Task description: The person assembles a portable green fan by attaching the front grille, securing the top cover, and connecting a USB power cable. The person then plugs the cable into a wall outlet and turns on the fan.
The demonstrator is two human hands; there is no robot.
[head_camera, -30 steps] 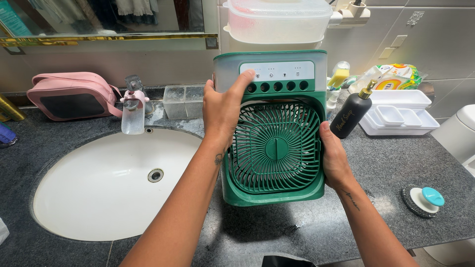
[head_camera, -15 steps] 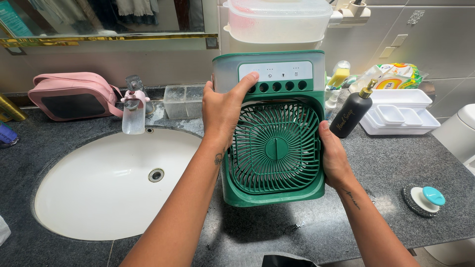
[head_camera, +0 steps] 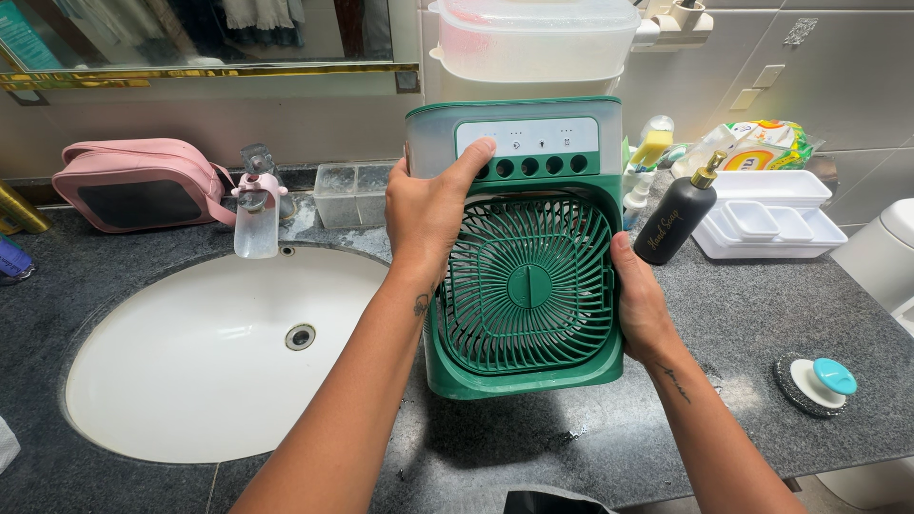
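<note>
A green box-shaped fan point(head_camera: 524, 286) with a round front grille and a white control panel is held above the dark granite counter point(head_camera: 743, 333). My left hand point(head_camera: 428, 214) grips its upper left side, with the thumb resting on the white panel. My right hand point(head_camera: 640, 305) clasps its lower right edge. The fan's base hovers near the counter, casting a shadow below it.
A white oval sink point(head_camera: 219, 352) with a tap point(head_camera: 257, 205) lies to the left, a pink pouch point(head_camera: 133, 181) behind it. A black pump bottle point(head_camera: 678, 219), white trays point(head_camera: 771, 224) and a round scrubber point(head_camera: 819, 381) sit at right. Stacked plastic tubs point(head_camera: 533, 43) stand behind.
The fan and both hands have stayed nearly still; it has only drifted very slightly in the frame.
</note>
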